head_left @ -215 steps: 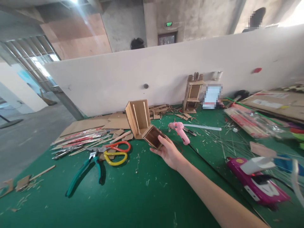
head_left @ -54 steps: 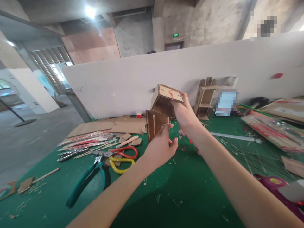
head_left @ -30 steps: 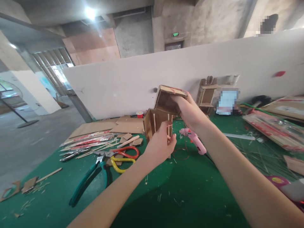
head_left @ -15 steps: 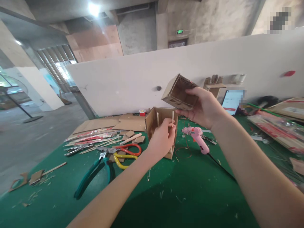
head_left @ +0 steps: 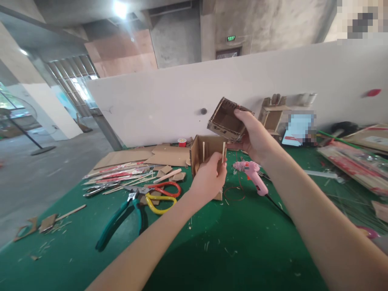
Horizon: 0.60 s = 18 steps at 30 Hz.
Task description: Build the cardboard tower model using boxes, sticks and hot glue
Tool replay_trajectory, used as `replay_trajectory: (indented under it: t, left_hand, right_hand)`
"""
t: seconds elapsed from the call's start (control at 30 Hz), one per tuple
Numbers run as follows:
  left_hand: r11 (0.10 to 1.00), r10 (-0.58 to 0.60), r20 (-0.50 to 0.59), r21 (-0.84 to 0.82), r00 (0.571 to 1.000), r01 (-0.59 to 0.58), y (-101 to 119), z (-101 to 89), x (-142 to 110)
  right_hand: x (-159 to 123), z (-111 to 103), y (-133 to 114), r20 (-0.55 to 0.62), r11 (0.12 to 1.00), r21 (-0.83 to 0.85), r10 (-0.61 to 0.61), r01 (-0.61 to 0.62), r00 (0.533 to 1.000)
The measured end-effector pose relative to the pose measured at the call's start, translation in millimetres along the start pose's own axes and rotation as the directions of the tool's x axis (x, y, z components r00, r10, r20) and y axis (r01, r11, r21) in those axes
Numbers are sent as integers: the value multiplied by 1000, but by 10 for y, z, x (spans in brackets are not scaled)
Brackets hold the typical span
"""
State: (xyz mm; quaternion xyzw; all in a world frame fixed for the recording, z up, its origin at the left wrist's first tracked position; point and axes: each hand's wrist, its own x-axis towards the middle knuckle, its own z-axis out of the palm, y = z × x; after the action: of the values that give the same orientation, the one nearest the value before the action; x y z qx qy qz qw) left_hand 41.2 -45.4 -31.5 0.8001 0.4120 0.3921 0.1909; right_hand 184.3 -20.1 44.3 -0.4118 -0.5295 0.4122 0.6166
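Note:
My right hand grips a small open cardboard box, held in the air and tilted with its opening towards me. Just below it, my left hand is closed on the front edge of a larger cardboard frame that stands on the green table; thin wooden sticks run upright inside the frame. The small box hovers above the frame's right top corner, close to it but apart.
A pink glue gun lies right of the frame. Red and yellow scissors and green-handled pliers lie to the left, with cardboard sheets and sticks behind. A cardboard model stands by the white partition.
The small box has been lifted off the frame and turned so its opening faces me. My left hand has stayed on the frame's front edge, shifting slightly right.

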Motion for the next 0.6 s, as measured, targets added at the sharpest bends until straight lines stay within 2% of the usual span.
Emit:
replay_trajectory:
  t: [0.23, 0.4, 0.6]
  left_hand:
    - [1000, 16, 6, 0, 1000, -16, 18, -18, 0]
    - [1000, 14, 3, -26, 1000, -14, 14, -8, 4]
    - [999, 23, 14, -28, 1000, -22, 3, 5, 14]
  right_hand:
    - [-48, 49, 10, 42, 987, -117, -104, 108, 994]
    - [-63, 47, 26, 22, 972, -179, -149, 151, 989]
    - [-108, 2, -2, 50, 919, -302, -252, 255, 966]
